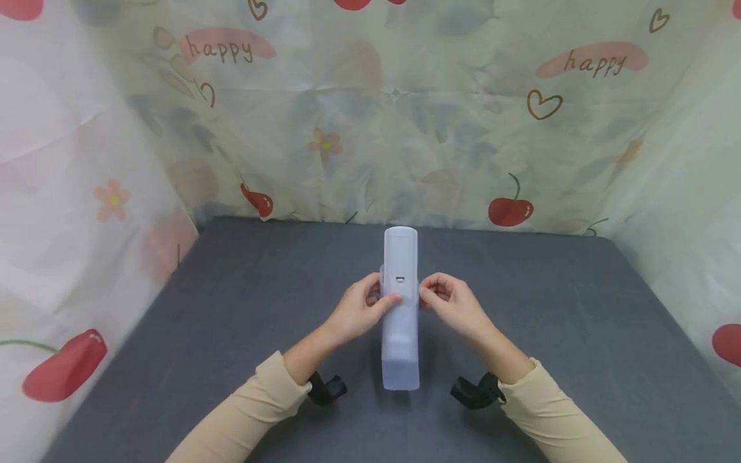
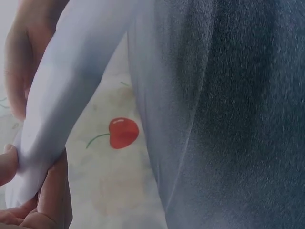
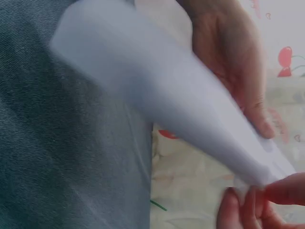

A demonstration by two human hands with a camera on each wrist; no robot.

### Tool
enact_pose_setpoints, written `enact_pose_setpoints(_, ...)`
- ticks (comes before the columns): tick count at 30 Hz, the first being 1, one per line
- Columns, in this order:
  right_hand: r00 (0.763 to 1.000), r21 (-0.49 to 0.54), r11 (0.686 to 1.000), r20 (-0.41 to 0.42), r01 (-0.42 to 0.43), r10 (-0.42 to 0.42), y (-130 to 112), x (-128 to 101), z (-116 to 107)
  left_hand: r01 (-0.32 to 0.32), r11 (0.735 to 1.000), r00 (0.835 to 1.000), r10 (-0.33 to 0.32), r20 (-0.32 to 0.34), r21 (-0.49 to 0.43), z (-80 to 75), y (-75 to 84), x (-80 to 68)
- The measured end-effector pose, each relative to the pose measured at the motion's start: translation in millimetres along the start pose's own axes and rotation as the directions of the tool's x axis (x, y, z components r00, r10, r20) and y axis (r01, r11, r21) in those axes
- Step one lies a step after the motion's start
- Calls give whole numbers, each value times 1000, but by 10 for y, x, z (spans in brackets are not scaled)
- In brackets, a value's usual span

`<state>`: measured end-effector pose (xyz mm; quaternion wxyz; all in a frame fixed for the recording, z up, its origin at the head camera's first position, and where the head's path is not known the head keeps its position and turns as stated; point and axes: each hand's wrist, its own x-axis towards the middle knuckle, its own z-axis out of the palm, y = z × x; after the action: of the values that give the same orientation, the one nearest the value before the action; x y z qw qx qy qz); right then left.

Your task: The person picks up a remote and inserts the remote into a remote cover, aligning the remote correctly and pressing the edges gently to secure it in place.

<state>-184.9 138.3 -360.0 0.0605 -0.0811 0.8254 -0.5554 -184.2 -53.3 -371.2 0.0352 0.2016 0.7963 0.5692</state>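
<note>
Cloth (image 1: 393,154) with red cherries (image 1: 510,211) hangs behind and beside a grey desk (image 1: 278,276). The left grip (image 1: 357,308) holds a long white thing (image 1: 401,334); the right grip (image 1: 456,303) pinches its side.

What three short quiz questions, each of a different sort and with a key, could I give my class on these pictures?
1. Multiple choice: Which word is printed on the patterned backdrop in the head view?
A) hello
B) happy
C) cherry

2. True or false: In the head view, the thumb of the left hand lies across the long pale object.

3. Count: How many black wrist devices show in the head view?

Key: 1. B; 2. true; 3. two.
</note>
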Motion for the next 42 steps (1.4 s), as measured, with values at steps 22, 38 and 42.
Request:
enact_pose_setpoints(22, 997, -7, 1000, 78, -19, 20, -131, 66, -123, 105, 993, 994, -104, 33, -54, 57, -68, 3)
enact_pose_setpoints(38, 996, -16, 999, 85, 38, -36, -156, 102, -138, 162, 952, 966, -206, -154, -260, 74, -47, -11)
enact_pose_setpoints(42, 994, -16, 999, 101, 42, -40, -133, 102, -103, 165, 947, 957, -221, -187, -275, 82, -61, -17)
